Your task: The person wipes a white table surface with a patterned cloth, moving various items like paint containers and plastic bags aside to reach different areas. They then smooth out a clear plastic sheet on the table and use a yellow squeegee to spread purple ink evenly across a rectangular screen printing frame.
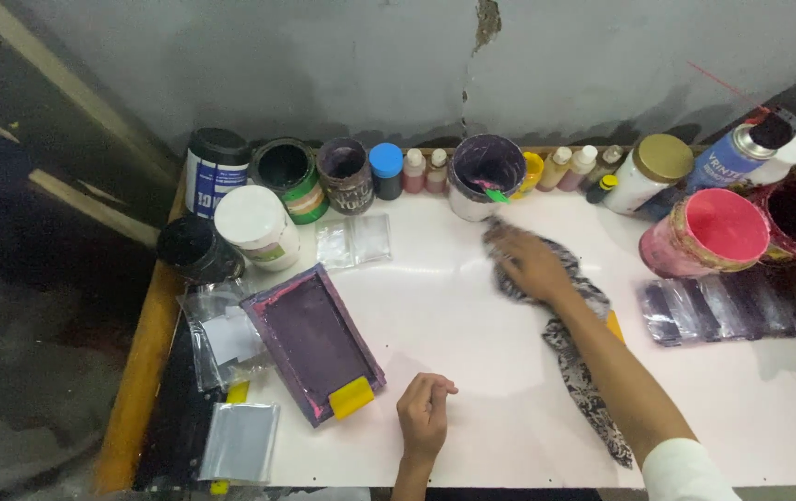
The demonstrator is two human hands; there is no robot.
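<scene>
White tabletop [472, 315] under a cracked grey wall [342, 65], with jars and bottles lined up along the back edge. From my feed, I see my right hand [532, 264] spread flat, fingers apart, pressing down on a patterned black-and-white rag [584, 371] that trails back along the forearm toward me. It sits just in front of an open tub [486, 172] of purple ink. My left hand [424, 413] rests near the front edge, fingers curled loosely together, holding nothing. Just left of it lies a purple-stained screen frame [310, 339] with a yellow squeegee [352, 397] at its near end. A pink tub [709, 232] stands to the right, and a purple-smeared plastic sheet [732, 311] lies in front of it
</scene>
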